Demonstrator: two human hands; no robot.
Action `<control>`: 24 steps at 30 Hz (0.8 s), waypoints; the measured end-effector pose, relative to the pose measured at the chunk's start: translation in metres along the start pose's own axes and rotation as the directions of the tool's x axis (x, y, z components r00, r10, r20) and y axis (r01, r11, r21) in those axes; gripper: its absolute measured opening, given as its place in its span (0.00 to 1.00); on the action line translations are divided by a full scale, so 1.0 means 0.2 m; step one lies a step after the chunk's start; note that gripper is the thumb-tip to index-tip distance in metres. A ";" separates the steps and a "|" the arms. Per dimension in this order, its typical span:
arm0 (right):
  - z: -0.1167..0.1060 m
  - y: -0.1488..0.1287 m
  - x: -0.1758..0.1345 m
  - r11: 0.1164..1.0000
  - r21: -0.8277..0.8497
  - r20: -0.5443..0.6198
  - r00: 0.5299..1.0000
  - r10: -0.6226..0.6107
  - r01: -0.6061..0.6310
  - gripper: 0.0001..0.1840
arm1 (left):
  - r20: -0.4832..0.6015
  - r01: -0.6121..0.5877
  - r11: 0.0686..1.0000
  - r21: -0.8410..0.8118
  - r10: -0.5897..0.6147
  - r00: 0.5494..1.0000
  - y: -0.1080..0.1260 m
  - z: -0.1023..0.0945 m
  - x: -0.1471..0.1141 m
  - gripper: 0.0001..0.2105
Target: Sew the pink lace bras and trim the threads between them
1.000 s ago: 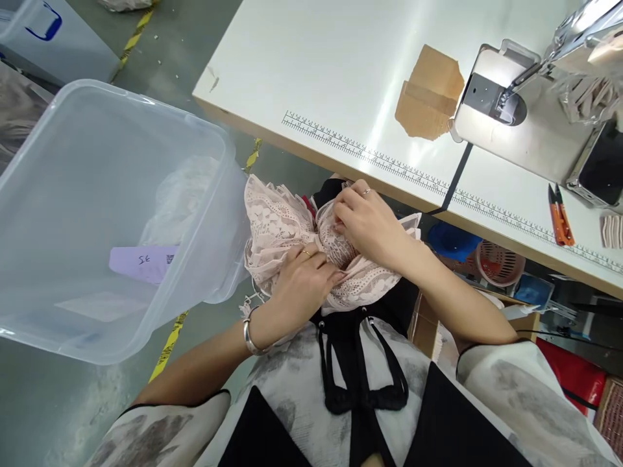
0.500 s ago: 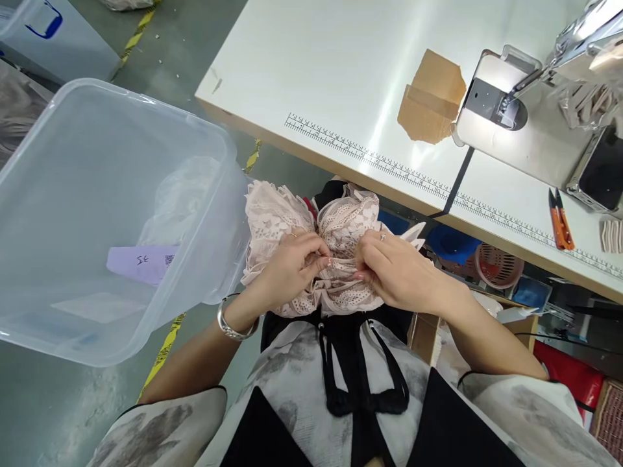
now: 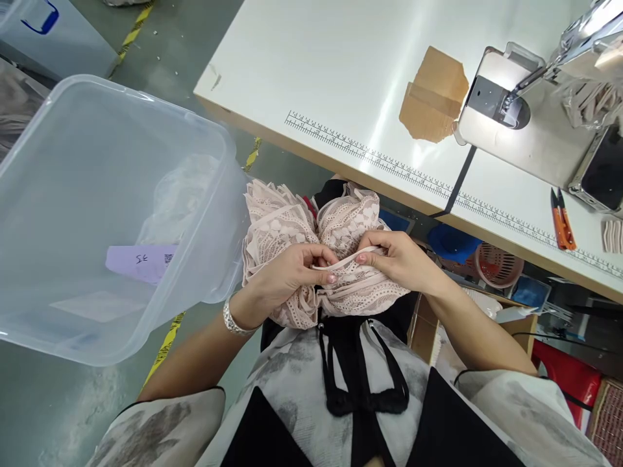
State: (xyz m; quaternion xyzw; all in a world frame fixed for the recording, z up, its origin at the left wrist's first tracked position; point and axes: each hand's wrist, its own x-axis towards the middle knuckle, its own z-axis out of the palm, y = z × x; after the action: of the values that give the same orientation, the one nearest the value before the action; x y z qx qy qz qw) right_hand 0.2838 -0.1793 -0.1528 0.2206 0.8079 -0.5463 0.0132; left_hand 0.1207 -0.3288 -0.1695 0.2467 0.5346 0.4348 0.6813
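Observation:
A stack of pale pink lace bras (image 3: 280,224) lies across my lap, its moulded cups facing up. My left hand (image 3: 304,269) pinches the edge of one lace bra between thumb and fingers, near the middle of the stack. On the other side my right hand (image 3: 389,256) grips the same narrow edge band (image 3: 348,259), which runs stretched between the two hands. Folded lace layers hang below my fingers towards my waist. The lower parts of the stack are hidden under the top pieces.
At left stands a translucent plastic bin (image 3: 146,110) with a purple paper slip (image 3: 139,263) in it. The white table (image 3: 311,58) carries a printed ruler, torn cardboard (image 3: 433,94), a sewing machine (image 3: 496,110) and orange thread snips (image 3: 562,220). A blue bin (image 3: 46,23) is at far left.
The lace edge between my hands is now lifted and drawn out into a visible band. My left hand has shifted slightly down, and the lower lace layers have spread to the right.

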 end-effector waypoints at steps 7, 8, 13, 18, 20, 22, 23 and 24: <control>0.00 0.00 0.00 1.000 0.004 0.006 1.000 -0.003 0.003 0.08 | 0.036 0.017 0.984 -0.175 -0.011 0.999 -0.05 -0.02 0.01 0.11; 0.00 0.00 0.00 1.000 0.003 0.003 1.000 -0.004 0.004 0.08 | 0.033 0.016 0.985 -0.173 -0.011 0.999 -0.05 -0.01 0.01 0.11; 0.00 0.00 -0.01 0.999 0.028 -0.004 1.000 -0.020 0.020 0.08 | -0.007 0.030 0.990 -0.136 -0.031 0.999 -0.03 -0.01 0.01 0.11; -0.01 0.00 -0.01 0.998 0.069 0.013 1.000 -0.007 0.006 0.08 | 0.012 0.096 0.981 -0.170 -0.096 0.995 -0.01 -0.01 0.01 0.13; -0.01 0.00 -0.01 0.996 0.093 0.028 1.000 0.009 -0.011 0.09 | 0.012 0.113 0.980 -0.162 -0.112 0.994 -0.01 -0.01 0.01 0.14; -0.01 0.01 -0.01 0.992 0.124 0.034 0.999 0.012 -0.016 0.10 | 0.015 0.127 0.980 -0.156 -0.127 0.992 -0.01 -0.01 0.01 0.15; -0.01 0.01 -0.01 0.990 0.141 0.036 0.999 0.007 -0.012 0.10 | 0.017 0.131 0.979 -0.155 -0.130 0.991 -0.01 -0.02 0.01 0.15; -0.02 0.01 -0.01 0.987 0.160 0.041 0.999 0.001 -0.008 0.10 | 0.022 0.131 0.979 -0.156 -0.129 0.991 -0.01 -0.02 0.01 0.15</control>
State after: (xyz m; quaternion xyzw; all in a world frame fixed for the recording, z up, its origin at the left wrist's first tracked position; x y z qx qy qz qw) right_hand 0.2864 -0.1766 -0.1521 0.2116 0.7604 -0.6139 0.0131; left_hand 0.1183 -0.3284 -0.1733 0.1593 0.5098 0.4288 0.7286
